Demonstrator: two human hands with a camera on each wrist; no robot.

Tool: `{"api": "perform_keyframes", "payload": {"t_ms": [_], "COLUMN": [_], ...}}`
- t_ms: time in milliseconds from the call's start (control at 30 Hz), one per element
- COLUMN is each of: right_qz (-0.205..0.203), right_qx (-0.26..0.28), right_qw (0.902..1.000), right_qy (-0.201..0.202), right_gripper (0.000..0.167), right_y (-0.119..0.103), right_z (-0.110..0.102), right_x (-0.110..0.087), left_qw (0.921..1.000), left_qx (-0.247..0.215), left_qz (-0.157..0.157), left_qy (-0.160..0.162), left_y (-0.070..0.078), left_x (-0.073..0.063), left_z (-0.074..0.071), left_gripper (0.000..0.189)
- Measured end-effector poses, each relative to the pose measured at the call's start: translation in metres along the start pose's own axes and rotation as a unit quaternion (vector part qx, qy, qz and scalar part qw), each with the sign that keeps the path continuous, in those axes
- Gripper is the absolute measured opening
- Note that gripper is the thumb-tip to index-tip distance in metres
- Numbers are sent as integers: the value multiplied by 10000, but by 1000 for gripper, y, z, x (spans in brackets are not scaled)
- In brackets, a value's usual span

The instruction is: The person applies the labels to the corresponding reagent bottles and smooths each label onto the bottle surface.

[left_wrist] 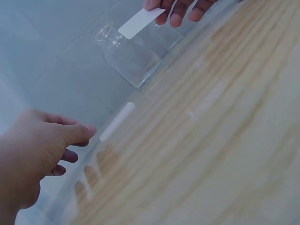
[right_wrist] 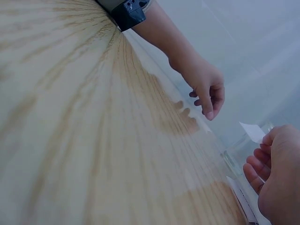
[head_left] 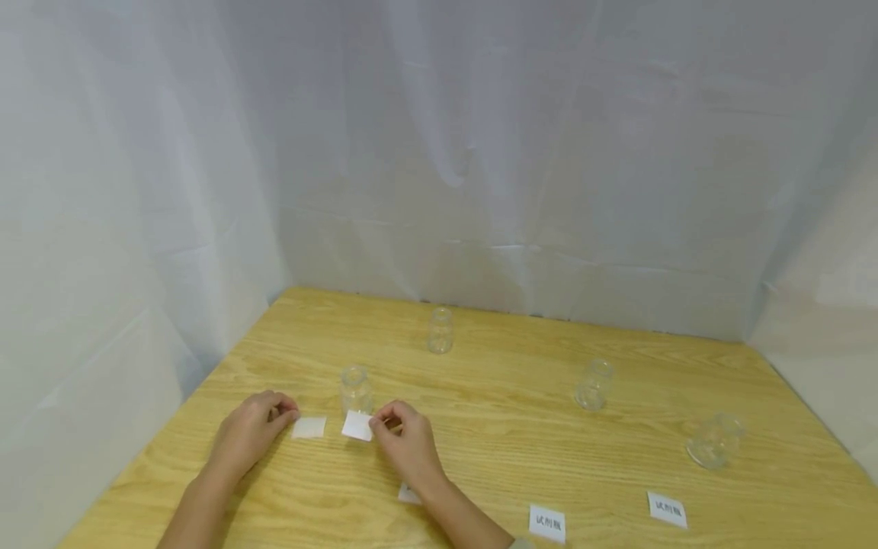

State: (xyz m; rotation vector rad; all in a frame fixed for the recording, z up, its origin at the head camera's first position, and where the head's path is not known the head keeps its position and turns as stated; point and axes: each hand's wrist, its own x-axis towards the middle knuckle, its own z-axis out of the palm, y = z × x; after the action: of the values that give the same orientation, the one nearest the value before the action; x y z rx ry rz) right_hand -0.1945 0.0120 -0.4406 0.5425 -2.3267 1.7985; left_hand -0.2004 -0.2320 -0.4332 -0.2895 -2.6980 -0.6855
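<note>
My right hand pinches a small white label by its edge between thumb and fingers. The label is raised in front of a clear glass bottle, covering its lower part; whether they touch cannot be told. Beside the bottle, a blank, pale slip of paper lies on the table. My left hand hovers at the slip's left end, fingers loosely bent and thumb near the index finger. The left wrist view shows this hand close to the slip, with nothing visible in its fingers.
More clear glass bottles stand on the wooden table: one at the back, one right of centre, one far right. Printed labels lie near the front, one in the middle, one farther right, and one partly under my right forearm.
</note>
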Motion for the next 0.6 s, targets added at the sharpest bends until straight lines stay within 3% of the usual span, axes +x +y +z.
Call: {"api": "perform_keyframes", "payload": {"t_ms": [67, 200, 300, 367, 500, 600], "right_qz": [16, 17, 38, 55, 67, 76], "right_qx": [16, 35, 30, 25, 22, 14], "right_qw": [10000, 10000, 10000, 10000, 10000, 9999], "right_qy": [4, 25, 13, 15, 55, 68], "right_gripper": [5, 5, 5, 5, 5, 5], "right_y": [-1, 0, 0, 0, 0, -1], "right_z": [0, 0, -1, -1, -1, -2], "right_x": [0, 0, 0, 0, 1, 1], "left_qw": [9997, 9936, 9805, 9678, 9452, 9396], "left_qx": [-92, -424, -857, -1151, -1492, -1497], "left_qz": [56, 376, 815, 1269, 2121, 2443], "left_qy": [210, 977, 1569, 1843, 1984, 1872], "left_y": [2, 13, 28, 40, 60, 70], "left_x": [0, 0, 1, 1, 0, -2], "left_z": [1, 5, 10, 14, 20, 24], "left_gripper": [6, 9, 15, 21, 29, 30]}}
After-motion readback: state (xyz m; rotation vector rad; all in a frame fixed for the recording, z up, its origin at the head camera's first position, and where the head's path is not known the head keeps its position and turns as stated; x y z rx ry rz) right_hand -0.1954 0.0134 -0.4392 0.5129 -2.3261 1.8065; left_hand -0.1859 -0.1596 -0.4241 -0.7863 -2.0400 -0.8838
